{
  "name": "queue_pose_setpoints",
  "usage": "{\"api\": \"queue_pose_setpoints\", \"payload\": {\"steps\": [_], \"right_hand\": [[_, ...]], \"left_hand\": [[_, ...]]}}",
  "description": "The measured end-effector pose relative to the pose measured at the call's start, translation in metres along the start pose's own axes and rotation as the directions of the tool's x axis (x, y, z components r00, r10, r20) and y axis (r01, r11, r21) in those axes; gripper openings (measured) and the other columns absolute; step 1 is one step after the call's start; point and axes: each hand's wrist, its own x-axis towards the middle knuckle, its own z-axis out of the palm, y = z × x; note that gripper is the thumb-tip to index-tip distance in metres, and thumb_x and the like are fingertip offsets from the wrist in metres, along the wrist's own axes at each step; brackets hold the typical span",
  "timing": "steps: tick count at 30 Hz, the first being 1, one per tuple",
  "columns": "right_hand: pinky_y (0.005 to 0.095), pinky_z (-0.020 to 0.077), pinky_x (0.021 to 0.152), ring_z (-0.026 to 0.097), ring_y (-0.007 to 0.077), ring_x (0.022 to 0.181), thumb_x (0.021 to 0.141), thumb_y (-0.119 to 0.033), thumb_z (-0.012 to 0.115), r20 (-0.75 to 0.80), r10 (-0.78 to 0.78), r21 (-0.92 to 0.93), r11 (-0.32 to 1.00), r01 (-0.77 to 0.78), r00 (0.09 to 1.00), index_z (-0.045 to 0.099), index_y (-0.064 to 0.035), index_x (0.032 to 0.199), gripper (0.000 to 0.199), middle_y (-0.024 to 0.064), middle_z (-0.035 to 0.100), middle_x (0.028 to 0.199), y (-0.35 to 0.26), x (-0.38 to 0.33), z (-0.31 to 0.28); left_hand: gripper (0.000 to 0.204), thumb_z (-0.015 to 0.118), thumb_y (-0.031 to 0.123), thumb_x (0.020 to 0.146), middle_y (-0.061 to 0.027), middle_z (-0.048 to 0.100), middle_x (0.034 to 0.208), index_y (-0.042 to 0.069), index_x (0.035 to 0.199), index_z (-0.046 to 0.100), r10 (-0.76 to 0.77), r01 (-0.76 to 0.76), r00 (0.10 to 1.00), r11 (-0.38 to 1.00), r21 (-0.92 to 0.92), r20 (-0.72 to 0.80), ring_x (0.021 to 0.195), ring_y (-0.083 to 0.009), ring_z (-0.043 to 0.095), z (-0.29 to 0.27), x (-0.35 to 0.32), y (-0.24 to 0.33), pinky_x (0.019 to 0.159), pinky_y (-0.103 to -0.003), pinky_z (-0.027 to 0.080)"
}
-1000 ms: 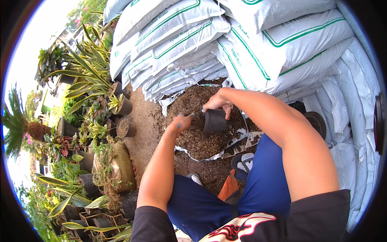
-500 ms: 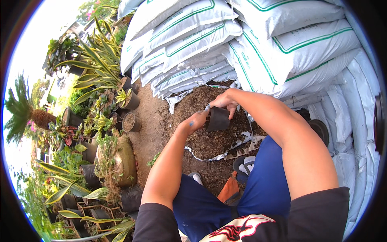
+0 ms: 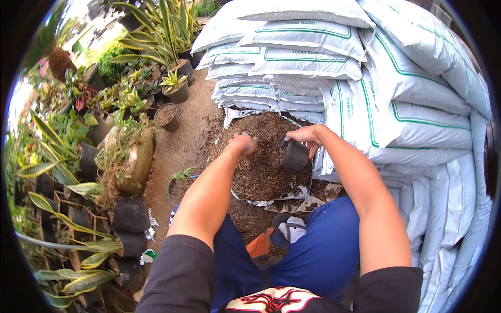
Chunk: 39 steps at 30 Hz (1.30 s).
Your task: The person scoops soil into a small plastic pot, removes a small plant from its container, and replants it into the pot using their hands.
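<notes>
In my right hand (image 3: 309, 136) is a black plastic plant pot (image 3: 295, 157), gripped by its rim and side. The pot leans, its mouth turned toward the left and a little soil visible at the opening. My left hand (image 3: 243, 144) is apart from the pot, low over the heap of brown potting soil (image 3: 261, 182). Its fingers look curled in, and whatever they hold is hidden. Bluish stains mark the left hand. The soil heap lies on a torn white sack (image 3: 284, 197) in front of my legs.
White sacks with green lines (image 3: 308, 62) are stacked behind and to the right of the heap. Potted plants (image 3: 177, 87) crowd the left side, with a soil-filled pot (image 3: 167, 117) beside the dirt path (image 3: 193, 115). An orange piece (image 3: 258, 246) lies by my sandalled foot (image 3: 292, 228).
My left hand has let go of the pot and moved left over the soil. My right hand still holds the pot, now tipped leftward. The head view has shifted.
</notes>
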Motion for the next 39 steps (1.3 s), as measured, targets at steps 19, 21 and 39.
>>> {"api": "queue_pose_setpoints", "payload": {"steps": [19, 21, 39], "right_hand": [[0.0459, 0.0584, 0.092, 0.057, 0.0309, 0.127, 0.092, -0.044, 0.064, -0.197, -0.147, -0.005, 0.989, 0.149, 0.969, 0.045, 0.0083, 0.145, 0.077, 0.0212, 0.047, 0.151, 0.003, 0.035, -0.010], [0.0529, 0.0550, 0.099, 0.050, 0.0354, 0.136, 0.093, -0.043, 0.065, -0.159, -0.145, 0.050, 0.987, 0.155, 0.977, 0.044, 0.0065, 0.148, 0.077, 0.0217, 0.042, 0.156, 0.009, 0.039, -0.015], [0.0506, 0.0551, 0.097, 0.053, 0.0369, 0.127, 0.097, -0.046, 0.051, -0.344, -0.238, 0.543, 0.739, 0.399, 0.909, 0.041, -0.0099, 0.149, 0.063, 0.0181, 0.038, 0.154, -0.013, -0.040, -0.006]], "left_hand": [[0.063, 0.040, 0.048, 0.106, -0.0259, 0.050, 0.149, -0.002, 0.142, 0.056, 0.196, -0.150, 0.980, 0.856, -0.494, 0.042, 0.131, -0.0460, 0.051, 0.044, 0.056, 0.068, 0.105, -0.054, 0.046], [0.060, 0.040, 0.046, 0.107, -0.0245, 0.053, 0.145, 0.000, 0.141, 0.056, 0.261, -0.143, 0.961, 0.750, -0.646, 0.091, 0.126, -0.0425, 0.056, 0.046, 0.055, 0.077, 0.101, -0.054, 0.051], [0.037, 0.062, 0.031, 0.090, -0.0220, 0.073, 0.113, 0.006, 0.115, 0.074, 0.381, -0.406, 0.868, 0.914, -0.013, -0.319, 0.108, -0.0370, 0.069, -0.048, -0.036, -0.023, 0.096, -0.045, 0.053]]}}
